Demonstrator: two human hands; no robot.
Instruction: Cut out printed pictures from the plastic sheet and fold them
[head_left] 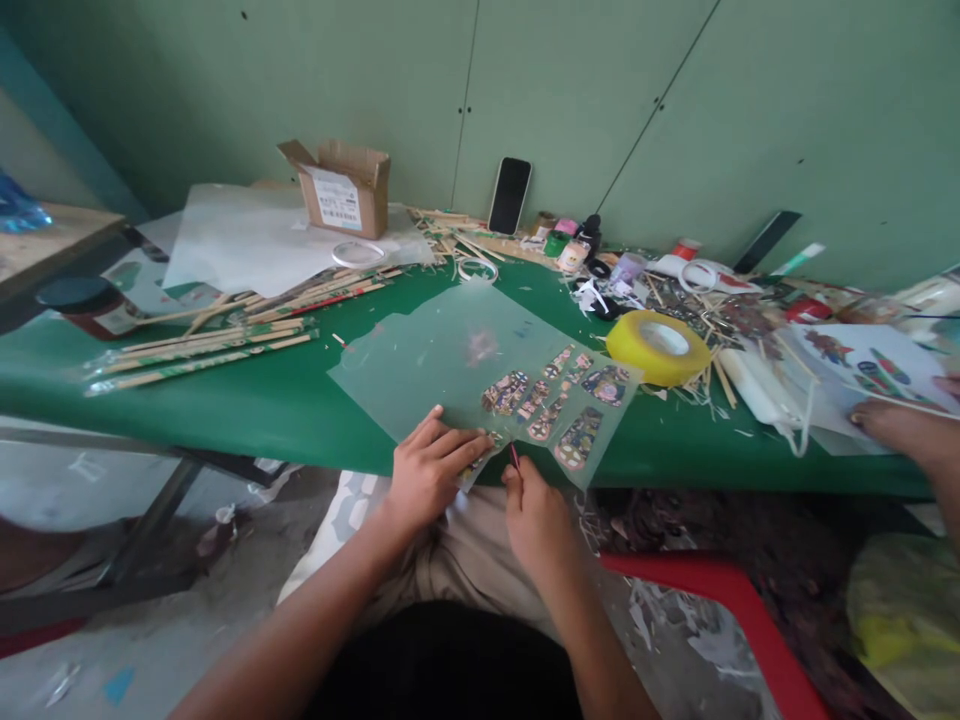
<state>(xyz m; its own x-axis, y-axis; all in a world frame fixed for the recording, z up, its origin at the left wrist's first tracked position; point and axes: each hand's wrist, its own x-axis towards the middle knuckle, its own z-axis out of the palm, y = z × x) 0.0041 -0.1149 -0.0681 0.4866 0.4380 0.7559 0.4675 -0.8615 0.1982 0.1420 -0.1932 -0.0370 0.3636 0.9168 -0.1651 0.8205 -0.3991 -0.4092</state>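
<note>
A translucent sheet point(420, 350) lies on the green table, with several patterned cut-out shapes point(579, 437) on its right part. My left hand point(435, 462) rests flat on the sheet's near edge, fingers stretched out and pointing right. Just to its right, my right hand point(536, 510) grips a thin dark red tool point(514, 456), whose tip meets the near edge of the sheet. Exactly what kind of tool it is cannot be made out. Part of the sheet hangs over the table's edge between my hands.
Behind the sheet stand a cardboard box point(346, 190) and a phone point(510, 196). Yellow tape point(658, 347) and a white glue gun point(761, 392) lie right. Wooden sticks point(210, 350) lie left. Another person's hand point(900, 428) touches printed paper point(862, 350) at far right.
</note>
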